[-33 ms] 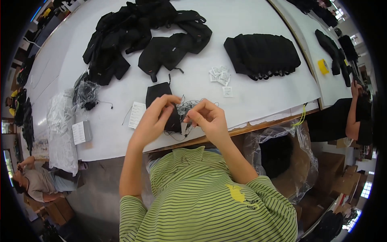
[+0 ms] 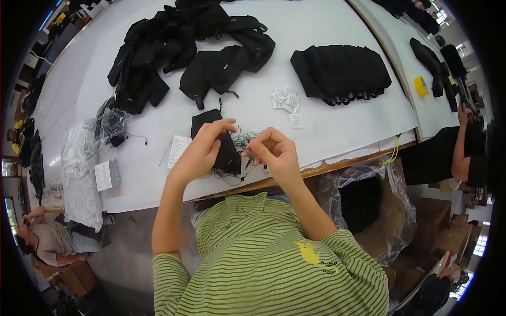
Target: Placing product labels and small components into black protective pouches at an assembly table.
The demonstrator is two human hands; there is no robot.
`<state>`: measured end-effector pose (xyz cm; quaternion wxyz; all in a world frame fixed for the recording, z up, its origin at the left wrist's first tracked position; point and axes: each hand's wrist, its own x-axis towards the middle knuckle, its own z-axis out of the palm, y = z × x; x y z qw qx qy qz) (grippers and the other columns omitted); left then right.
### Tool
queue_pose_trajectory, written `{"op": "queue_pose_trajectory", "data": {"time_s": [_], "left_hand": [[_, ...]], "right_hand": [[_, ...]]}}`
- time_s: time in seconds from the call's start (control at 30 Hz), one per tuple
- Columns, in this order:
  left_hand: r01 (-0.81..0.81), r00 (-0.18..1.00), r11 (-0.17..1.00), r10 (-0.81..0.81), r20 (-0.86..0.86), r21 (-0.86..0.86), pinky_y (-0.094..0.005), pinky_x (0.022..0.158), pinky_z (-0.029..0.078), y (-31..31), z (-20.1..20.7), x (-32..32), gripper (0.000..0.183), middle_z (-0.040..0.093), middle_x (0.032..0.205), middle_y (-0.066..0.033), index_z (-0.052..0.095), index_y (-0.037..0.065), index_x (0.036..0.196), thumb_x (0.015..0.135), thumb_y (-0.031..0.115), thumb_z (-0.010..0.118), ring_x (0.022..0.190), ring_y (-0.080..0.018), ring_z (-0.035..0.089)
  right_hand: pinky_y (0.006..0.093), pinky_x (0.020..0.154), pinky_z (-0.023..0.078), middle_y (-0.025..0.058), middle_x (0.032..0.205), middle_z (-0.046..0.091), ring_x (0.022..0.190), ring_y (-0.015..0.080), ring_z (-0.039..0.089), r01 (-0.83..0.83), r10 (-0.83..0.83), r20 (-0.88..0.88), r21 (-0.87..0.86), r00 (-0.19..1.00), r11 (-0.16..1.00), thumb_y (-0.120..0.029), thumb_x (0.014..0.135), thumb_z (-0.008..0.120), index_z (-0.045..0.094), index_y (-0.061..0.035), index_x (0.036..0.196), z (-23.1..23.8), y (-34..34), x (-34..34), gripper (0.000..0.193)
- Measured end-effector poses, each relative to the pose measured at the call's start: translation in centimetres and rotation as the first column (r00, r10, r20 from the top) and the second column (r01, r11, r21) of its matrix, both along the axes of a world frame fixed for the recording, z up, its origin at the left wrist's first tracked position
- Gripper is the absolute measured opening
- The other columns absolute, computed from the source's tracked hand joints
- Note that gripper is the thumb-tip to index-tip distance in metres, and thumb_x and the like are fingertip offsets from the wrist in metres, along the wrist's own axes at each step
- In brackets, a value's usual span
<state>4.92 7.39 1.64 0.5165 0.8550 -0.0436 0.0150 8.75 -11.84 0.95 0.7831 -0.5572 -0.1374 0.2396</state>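
Observation:
A small black fabric pouch [image 2: 227,154] lies at the table's near edge, its drawn end pointing away from me. My left hand [image 2: 203,146] rests over the pouch's left side, fingers curved but apart, thumb stretched along it. My right hand [image 2: 275,152] is closed in a pinch just right of the pouch, with a thin dark cord at its fingertips. Under and between the hands spreads a tangle of thin black cords [image 2: 242,140]. A small pale tag [image 2: 245,164] hangs or lies below the right fingertips. A white printed sheet [image 2: 179,149] lies beside the left hand.
Black bags [image 2: 213,71] are heaped at the far left, and a row of folded ones [image 2: 341,72] lies far right. Small white packets [image 2: 286,100] sit between. Clear plastic wrap [image 2: 80,174] and a white box [image 2: 107,175] are at left. An open lined carton [image 2: 363,203] stands below right.
My left hand has shifted slightly left and down over the pouch. The right hand keeps its pinch and has barely moved.

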Motion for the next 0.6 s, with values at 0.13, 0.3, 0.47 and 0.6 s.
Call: {"op": "queue_pose_trajectory", "data": {"time_s": [0.13,0.3,0.47,0.6], "left_hand": [[0.253,0.967,0.920,-0.230,-0.110,0.298,-0.0358,0.100,0.037,1.8,-3.4,3.6,0.046,0.054,0.123,-0.0062,0.055,0.006,0.115,0.074,-0.012,0.046,0.112,-0.0265,0.047],[0.047,0.977,0.859,-0.145,0.155,0.510,-0.0401,0.099,0.035,1.8,-3.7,4.9,0.041,0.057,0.114,-0.0058,0.057,0.007,0.110,0.072,-0.008,0.059,0.109,-0.0295,0.048],[-0.175,0.952,0.799,-0.012,0.306,0.575,-0.0394,0.093,0.039,1.8,-3.8,3.0,0.034,0.058,0.106,-0.0067,0.058,0.007,0.104,0.071,0.000,0.068,0.106,-0.0288,0.050],[-0.196,0.958,0.753,0.009,0.288,0.628,-0.0380,0.087,0.042,2.9,-3.3,2.0,0.031,0.060,0.096,-0.0079,0.059,0.005,0.099,0.071,0.005,0.071,0.100,-0.0284,0.052]], "right_hand": [[0.0175,0.055,0.040,0.0090,0.080,0.068,0.061,0.0057,0.054,0.116,-0.119,0.052,0.050,0.992,0.992,-0.013,0.093,0.061,0.056,-0.0039,0.085,0.4,-2.2,1.6,0.013],[0.0183,0.053,0.038,0.0123,0.083,0.069,0.057,0.0056,0.051,0.251,-0.254,0.051,0.070,0.966,0.966,-0.015,0.093,0.060,0.056,-0.0054,0.084,0.0,-4.0,2.7,0.014],[0.0181,0.052,0.037,0.0118,0.082,0.069,0.055,0.0050,0.049,0.347,-0.348,0.004,0.077,0.937,0.935,-0.017,0.093,0.060,0.056,-0.0066,0.084,-0.6,-5.3,3.6,0.015],[0.0168,0.048,0.034,0.0120,0.082,0.069,0.051,0.0039,0.047,0.357,-0.357,-0.011,0.075,0.934,0.931,-0.018,0.093,0.060,0.056,-0.0074,0.084,-0.9,-5.7,3.7,0.015]]}}
